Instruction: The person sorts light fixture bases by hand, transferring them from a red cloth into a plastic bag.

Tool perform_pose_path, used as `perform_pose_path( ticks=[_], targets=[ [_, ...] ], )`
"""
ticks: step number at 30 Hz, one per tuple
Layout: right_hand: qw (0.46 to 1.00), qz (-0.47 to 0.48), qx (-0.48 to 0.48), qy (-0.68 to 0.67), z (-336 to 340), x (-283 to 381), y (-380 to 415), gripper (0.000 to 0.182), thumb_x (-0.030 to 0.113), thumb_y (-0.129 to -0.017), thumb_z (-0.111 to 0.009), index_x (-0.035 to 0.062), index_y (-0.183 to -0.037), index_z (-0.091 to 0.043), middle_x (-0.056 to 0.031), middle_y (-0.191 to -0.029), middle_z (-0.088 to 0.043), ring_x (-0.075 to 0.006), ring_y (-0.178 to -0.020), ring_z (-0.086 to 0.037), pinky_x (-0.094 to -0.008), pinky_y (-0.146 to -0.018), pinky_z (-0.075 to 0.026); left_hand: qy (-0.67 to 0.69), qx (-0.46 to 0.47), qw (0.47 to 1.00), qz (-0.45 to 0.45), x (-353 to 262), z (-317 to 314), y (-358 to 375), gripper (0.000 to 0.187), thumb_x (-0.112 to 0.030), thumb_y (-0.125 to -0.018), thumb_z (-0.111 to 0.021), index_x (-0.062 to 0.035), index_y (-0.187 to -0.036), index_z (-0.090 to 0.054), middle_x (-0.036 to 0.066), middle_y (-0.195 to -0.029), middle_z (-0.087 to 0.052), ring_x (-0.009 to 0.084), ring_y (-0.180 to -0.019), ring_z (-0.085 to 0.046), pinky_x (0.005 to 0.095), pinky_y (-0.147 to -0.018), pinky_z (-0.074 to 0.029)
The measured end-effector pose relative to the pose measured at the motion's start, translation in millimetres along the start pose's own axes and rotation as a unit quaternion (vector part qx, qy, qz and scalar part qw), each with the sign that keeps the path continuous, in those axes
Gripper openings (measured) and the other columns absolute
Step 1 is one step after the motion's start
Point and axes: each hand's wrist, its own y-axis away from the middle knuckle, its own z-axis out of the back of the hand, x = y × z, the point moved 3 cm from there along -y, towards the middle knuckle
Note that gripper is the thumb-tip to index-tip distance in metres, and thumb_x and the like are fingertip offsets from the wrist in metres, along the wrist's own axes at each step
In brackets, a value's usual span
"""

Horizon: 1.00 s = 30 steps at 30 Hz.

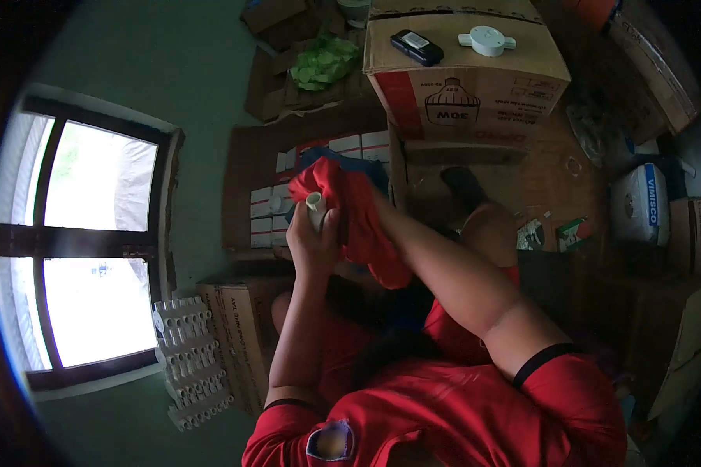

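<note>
Pale tube (317,212) is clamped in the left hand (313,243) beside red cloth (360,229), probably for wiping; next calls for a steady hold. Cloth hides the right hand, so I cannot tell its grip.

Matte green painted wall (210,86) on the left, dark-framed rectangular window (86,243) with crossbar set in it, view mostly blown out white. Daylight comes from there; rest of the room dim. Scuffed brown floor (567,185) right of centre. Brown cardboard boxes (654,66) along right edge.
</note>
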Motion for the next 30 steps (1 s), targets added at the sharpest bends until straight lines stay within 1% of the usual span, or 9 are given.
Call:
perform_pose_path(
  ticks=[3, 7, 10, 13, 16, 20, 26, 29, 30],
  targets=[
    [0.985, 0.020, 0.155, -0.075, 26, -36, -38, 0.030, 0.033, -0.101, -0.052, 0.0082, -0.115, -0.063, -0.0047, -0.101, -0.065, -0.0148, -0.091, -0.063, -0.0306, -0.081, -0.052, 0.252, -0.070, 0.959, 0.108, -3, -6, 9, 0.032, -0.029, -0.101, -0.057, 0.0009, -0.112, -0.061, 0.004, -0.094, -0.064, 0.0200, -0.083, -0.062, 0.0365, -0.074, -0.052],
    [0.996, -0.058, -0.001, -0.067, -55, 21, 22, 0.032, 0.033, -0.102, -0.053, 0.0080, -0.119, -0.062, -0.0048, -0.112, -0.064, -0.0133, -0.101, -0.063, -0.0313, -0.086, -0.052, 0.572, -0.134, 0.774, 0.239, 27, 0, 2, 0.039, -0.038, -0.103, -0.053, -0.0036, -0.119, -0.062, 0.005, -0.098, -0.063, 0.0156, -0.085, -0.062, 0.0315, -0.077, -0.052],
    [0.999, -0.048, 0.001, -0.012, -76, 24, 38, 0.034, 0.033, -0.101, -0.053, 0.0075, -0.122, -0.061, -0.0071, -0.118, -0.064, -0.0162, -0.107, -0.063, -0.0319, -0.088, -0.051, 0.445, -0.101, 0.801, 0.388, 72, 27, 1, 0.041, -0.036, -0.102, -0.055, -0.0040, -0.127, -0.059, 0.010, -0.106, -0.063, 0.0195, -0.098, -0.063, 0.0353, -0.086, -0.052],
    [0.999, -0.034, 0.003, 0.038, -86, 26, 41, 0.036, 0.032, -0.100, -0.053, 0.0071, -0.125, -0.061, -0.0093, -0.124, -0.064, -0.0192, -0.112, -0.063, -0.0325, -0.090, -0.051, 0.365, -0.057, 0.901, 0.228, 100, 15, -2, 0.038, -0.029, -0.100, -0.057, -0.0037, -0.128, -0.059, 0.010, -0.106, -0.066, 0.0236, -0.094, -0.065, 0.0377, -0.082, -0.054],
    [0.687, 0.303, 0.029, 0.660, -41, 5, 17, 0.039, 0.029, -0.097, -0.053, 0.0064, -0.128, -0.061, -0.0152, -0.125, -0.065, -0.0279, -0.112, -0.065, -0.0332, -0.092, -0.050, 0.247, -0.012, 0.965, 0.090, 93, 3, 4, 0.033, -0.023, -0.098, -0.057, -0.0035, -0.124, -0.061, 0.012, -0.103, -0.070, 0.0304, -0.086, -0.068, 0.0412, -0.078, -0.054],
    [0.767, 0.208, -0.044, 0.606, -24, 5, 11, 0.032, 0.022, -0.095, -0.052, 0.0059, -0.120, -0.065, -0.0196, -0.105, -0.069, -0.0330, -0.102, -0.068, -0.0375, -0.087, -0.052, -0.192, 0.046, 0.974, 0.111, 2, 22, -7, 0.025, -0.023, -0.098, -0.053, -0.0036, -0.100, -0.068, 0.019, -0.086, -0.071, 0.0385, -0.075, -0.068, 0.0439, -0.072, -0.053],
    [0.935, -0.060, 0.060, 0.345, 22, -35, -17, 0.022, 0.022, -0.097, -0.055, 0.0104, -0.110, -0.069, -0.0079, -0.093, -0.071, -0.0200, -0.085, -0.067, -0.0350, -0.077, -0.054, -0.259, 0.025, 0.958, -0.116, -18, 23, 6, 0.030, -0.026, -0.099, -0.050, -0.0071, -0.080, -0.064, 0.020, -0.075, -0.067, 0.0423, -0.070, -0.065, 0.0485, -0.066, -0.051],
    [0.818, 0.152, 0.190, 0.521, 13, -32, -15, 0.021, 0.026, -0.097, -0.061, 0.0093, -0.106, -0.068, -0.0026, -0.094, -0.067, -0.0130, -0.086, -0.063, -0.0293, -0.075, -0.053, -0.210, 0.059, 0.956, 0.198, 21, 31, 13, 0.030, -0.031, -0.102, -0.046, -0.0079, -0.099, -0.066, 0.018, -0.092, -0.071, 0.0377, -0.082, -0.069, 0.0448, -0.079, -0.054],
    [0.789, 0.207, 0.157, 0.556, 7, -29, -13, 0.022, 0.026, -0.098, -0.059, 0.0087, -0.110, -0.067, -0.0046, -0.100, -0.067, -0.0146, -0.091, -0.063, -0.0308, -0.079, -0.052, 0.031, -0.002, 0.952, 0.306, 26, 29, 15, 0.033, -0.034, -0.103, -0.045, -0.0072, -0.107, -0.064, 0.016, -0.100, -0.070, 0.0356, -0.088, -0.069, 0.0439, -0.083, -0.054]
  ],
)
